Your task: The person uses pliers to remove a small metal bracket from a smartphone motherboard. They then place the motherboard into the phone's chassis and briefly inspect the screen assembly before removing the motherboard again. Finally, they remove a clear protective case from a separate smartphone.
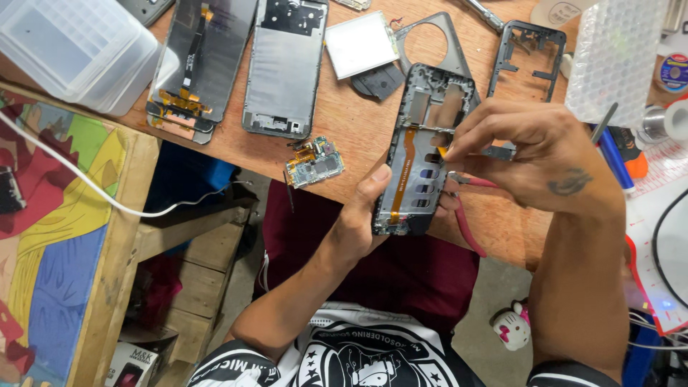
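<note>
left hand (362,215) grips phone frame (419,143) | right hand (530,154) on it | over table edge (494,247)

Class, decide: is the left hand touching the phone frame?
Touching. The head view shows the left hand gripping the phone frame, thumb along its left edge.

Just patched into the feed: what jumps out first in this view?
At centre, the left hand props up a stripped phone frame with an orange flex strip, while the right hand works red-handled tweezers into it. Across the wooden table above lie a detached screen and a small circuit board.
</note>
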